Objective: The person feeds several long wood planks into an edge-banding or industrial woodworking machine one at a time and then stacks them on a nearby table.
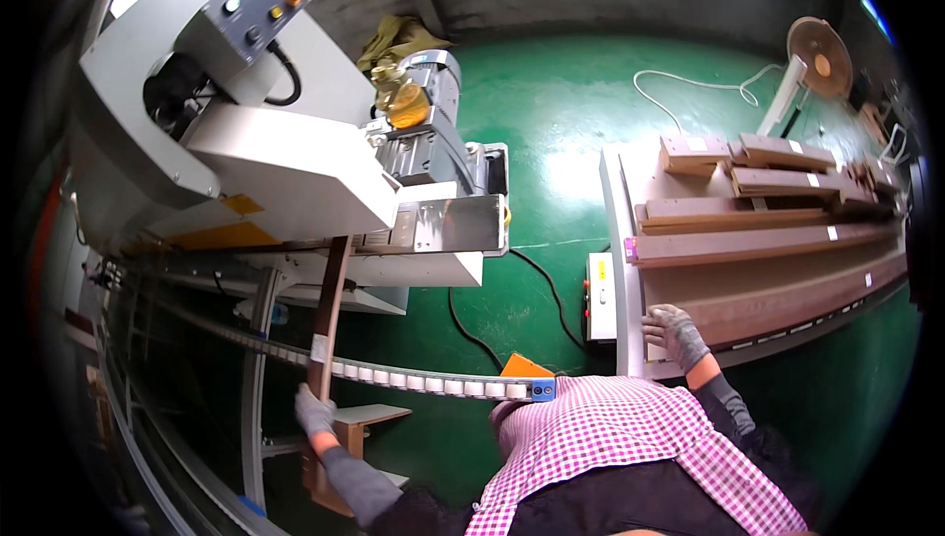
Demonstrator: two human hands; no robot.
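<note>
Brown wood strip (330,310), long and narrow, stands nearly upright at the left of the scene, its far end under the white housing of a large machine (266,152) and its near end held by the left hand (314,410). That hand wears a grey glove and is closed around the lower end of the strip, just near of a white roller conveyor rail (413,380) that runs from left to right across the strip. A small white label sits on the strip just above the rail. Below the hand stands a small wooden stand with a pale top (366,418).

Over on the right, the right hand (673,331), also in a grey glove, lies palm down with fingers spread loosely on the near left end of a long brown board (787,302); it grips nothing that can be seen. The board lies on a pale desk (618,231) that reaches far from the person. More long brown boards (768,241) lie side by side beyond it, and shorter brown pieces (758,167) are stacked at the far end, several with small white labels.

Between machine and desk the floor (551,123) is green. A white box with buttons (600,295) sits against the left edge of the desk, with a black cable trailing from it. Far right stands a fan (819,49) with a white cord on the floor. A grey control box with coloured buttons (251,9) tops the machine, and a grey motor (433,113) sits behind it. The person wears a pink and white checked apron.
</note>
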